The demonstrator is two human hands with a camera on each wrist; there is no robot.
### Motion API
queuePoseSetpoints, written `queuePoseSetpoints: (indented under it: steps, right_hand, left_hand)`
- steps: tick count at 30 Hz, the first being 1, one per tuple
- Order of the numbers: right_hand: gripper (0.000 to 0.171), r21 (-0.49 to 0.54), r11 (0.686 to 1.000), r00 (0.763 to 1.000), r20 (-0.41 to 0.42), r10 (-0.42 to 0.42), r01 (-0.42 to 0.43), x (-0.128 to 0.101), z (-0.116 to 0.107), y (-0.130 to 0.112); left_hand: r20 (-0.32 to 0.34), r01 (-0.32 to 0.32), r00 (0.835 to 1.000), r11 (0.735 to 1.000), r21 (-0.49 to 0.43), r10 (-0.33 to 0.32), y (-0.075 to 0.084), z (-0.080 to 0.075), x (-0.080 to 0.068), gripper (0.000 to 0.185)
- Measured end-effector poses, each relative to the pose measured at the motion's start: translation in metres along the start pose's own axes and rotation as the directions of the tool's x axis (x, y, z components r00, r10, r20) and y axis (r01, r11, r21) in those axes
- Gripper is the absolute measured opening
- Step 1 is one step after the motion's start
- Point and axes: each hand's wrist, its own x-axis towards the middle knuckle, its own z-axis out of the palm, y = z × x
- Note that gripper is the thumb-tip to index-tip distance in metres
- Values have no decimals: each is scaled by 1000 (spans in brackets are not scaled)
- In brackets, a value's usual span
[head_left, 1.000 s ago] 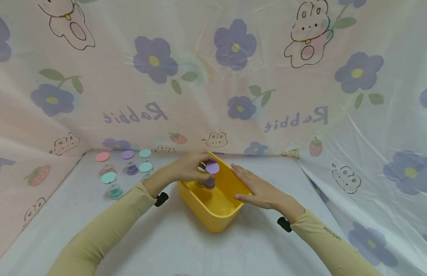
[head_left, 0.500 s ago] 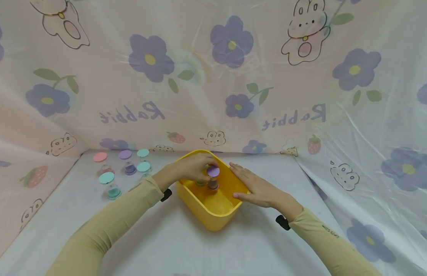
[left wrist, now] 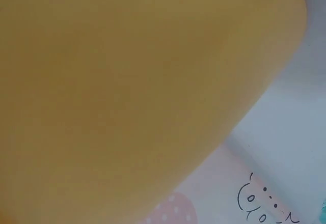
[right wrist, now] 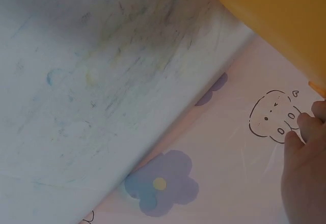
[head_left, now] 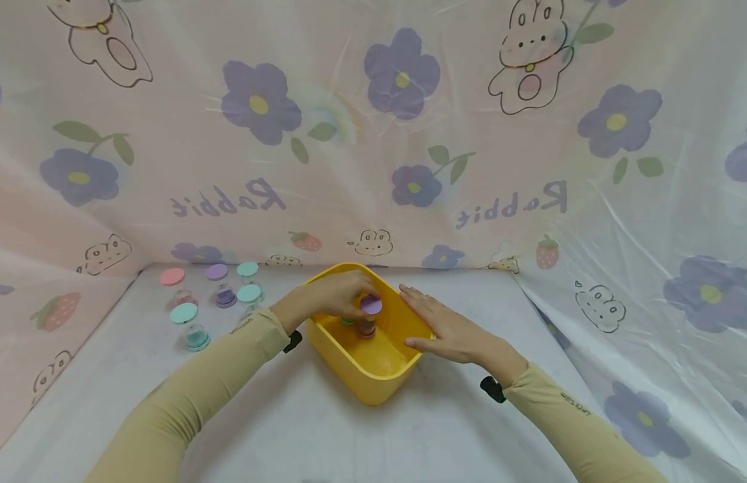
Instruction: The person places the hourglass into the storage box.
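Observation:
A yellow bin (head_left: 343,355) stands on the white table, set at an angle. My left hand (head_left: 345,292) reaches over its left rim and pinches a purple-topped sand timer (head_left: 371,305), which is upright inside the bin. Beside that timer, a greenish one (head_left: 348,321) is mostly hidden under the hand. On the bin's right rim rests my right hand (head_left: 452,329), its fingers straight and thumb spread apart. The left wrist view is filled by the bin's yellow wall (left wrist: 127,81). In the right wrist view, part of the right hand (right wrist: 308,168) shows near the bin.
Left of the bin stand several other sand timers: a pink one (head_left: 173,277), a purple one (head_left: 216,272) and teal ones, such as the nearest (head_left: 184,313). A patterned curtain (head_left: 349,154) with flowers and rabbits rises behind the table and along both sides.
The left hand has lowered the purple-topped sand timer deeper into the bin, slightly nearer to me. The right hand has stayed on the rim. The whole view has shifted slightly.

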Motion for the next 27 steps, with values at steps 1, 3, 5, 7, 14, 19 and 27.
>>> queuePoseSetpoints:
  steps: [1, 3, 5, 7, 14, 19, 27]
  right_hand:
    - [87, 1, 1000, 1000, 1, 2, -2, 0, 0, 0]
    - [87, 1, 1000, 1000, 2, 4, -4, 0, 0, -1]
    - [87, -1, 1000, 1000, 0, 4, -4, 1, 0, -1]
    - [87, -1, 1000, 1000, -2, 1, -1, 1, 0, 0]
    - [88, -14, 1000, 1000, -7, -7, 7, 1, 2, 3]
    - [87, -13, 1000, 1000, -9, -9, 9, 1, 2, 3]
    - [88, -12, 1000, 1000, -9, 1, -1, 0, 1, 1]
  left_hand:
    - [3, 4, 1000, 1000, 0, -4, 0, 0, -1, 44]
    - [7, 11, 1000, 1000, -9, -11, -2, 0, -2, 44]
    - [3, 15, 1000, 1000, -7, -15, -4, 1, -2, 43]
    - [-3, 20, 1000, 1000, -8, -20, -7, 1, -3, 43]
    - [0, 50, 999, 999, -12, -50, -13, 1, -6, 44]
    - [-5, 25, 1000, 1000, -13, -25, -12, 0, -7, 44]
    - [-60, -6, 998, 1000, -26, 5, -7, -4, -14, 40]
